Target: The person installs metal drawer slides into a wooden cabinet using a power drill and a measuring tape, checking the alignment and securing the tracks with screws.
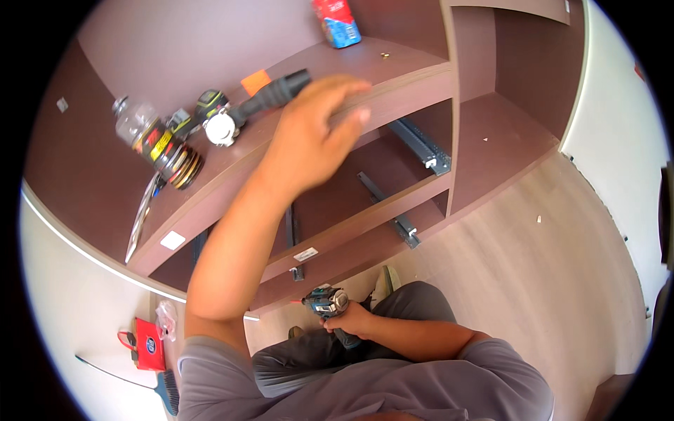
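Note:
My left hand is raised over the front edge of the brown shelf. Its fingers and thumb are apart with nothing between them, slightly smeared by motion. Beside it lies a black tool with a long grip, lime-green trim and a round white part. Low at my lap, my right hand wraps round the handle of a teal and black cordless driver, whose red-tipped bit points left. Dark metal drawer slides sit in the open cabinet bays below the shelf.
A clear plastic bottle stands on the shelf's left, near an orange piece. Farther back are a red and blue packet and small brass-coloured bits. A red bag and a broom are at lower left.

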Tool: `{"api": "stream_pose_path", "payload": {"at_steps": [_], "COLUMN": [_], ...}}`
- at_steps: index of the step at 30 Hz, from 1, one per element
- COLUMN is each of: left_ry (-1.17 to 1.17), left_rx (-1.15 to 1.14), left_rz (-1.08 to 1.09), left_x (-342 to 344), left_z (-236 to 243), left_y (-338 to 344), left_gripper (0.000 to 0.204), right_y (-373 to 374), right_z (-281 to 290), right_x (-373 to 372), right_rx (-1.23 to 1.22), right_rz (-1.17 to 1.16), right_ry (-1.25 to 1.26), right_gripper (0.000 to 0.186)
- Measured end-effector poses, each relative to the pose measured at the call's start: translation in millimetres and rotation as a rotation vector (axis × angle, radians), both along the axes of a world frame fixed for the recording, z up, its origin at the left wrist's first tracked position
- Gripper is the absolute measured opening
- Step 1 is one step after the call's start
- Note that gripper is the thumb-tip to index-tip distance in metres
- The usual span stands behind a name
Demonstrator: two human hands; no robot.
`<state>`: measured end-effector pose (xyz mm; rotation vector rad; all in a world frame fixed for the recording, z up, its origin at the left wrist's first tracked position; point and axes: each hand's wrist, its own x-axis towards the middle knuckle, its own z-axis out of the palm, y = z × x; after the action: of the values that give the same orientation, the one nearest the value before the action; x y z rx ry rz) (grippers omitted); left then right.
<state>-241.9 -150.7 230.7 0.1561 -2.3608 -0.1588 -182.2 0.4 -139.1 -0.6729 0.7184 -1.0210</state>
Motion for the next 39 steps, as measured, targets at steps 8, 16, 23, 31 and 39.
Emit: {"api": "stream_pose_path", "payload": {"at_steps": [8,16,23,31,39], "left_ry": [-0.596,-0.604,-0.492,-0.314,0.278], "left_rx": [0.373,-0.248,-0.410,-0.282,1.327], "left_rz": [0.422,0.466,0.432,0.460,-0.158], "left_x": [-140.8,-135.5,-122.5,-74.6,93.0], "left_z": [28.8,31.2,36.2,38.3,-115.1], "left_y": [-79.9,-111.7,-87.4,-87.8,73.5], "left_gripper": [0.076,0.034,0.016,0.015,0.033], "right_y": [0.0,3.2,-5.9,4.3,4.1], "right_z": [-14.2,-1.9,-8.0,3.3,12.5], "right_x": [-7.1,-18.9,-17.5,-10.5,-15.2], "right_rx": [-0.049,-0.183,-0.209,-0.212,-0.060], "right_rz": [0.019,0.040,0.009,-0.039,-0.029], "right_ry": [0.160,0.302,0.373,0.395,0.378], "right_gripper": [0.017,0.009,0.013,0.013,0.032]}}
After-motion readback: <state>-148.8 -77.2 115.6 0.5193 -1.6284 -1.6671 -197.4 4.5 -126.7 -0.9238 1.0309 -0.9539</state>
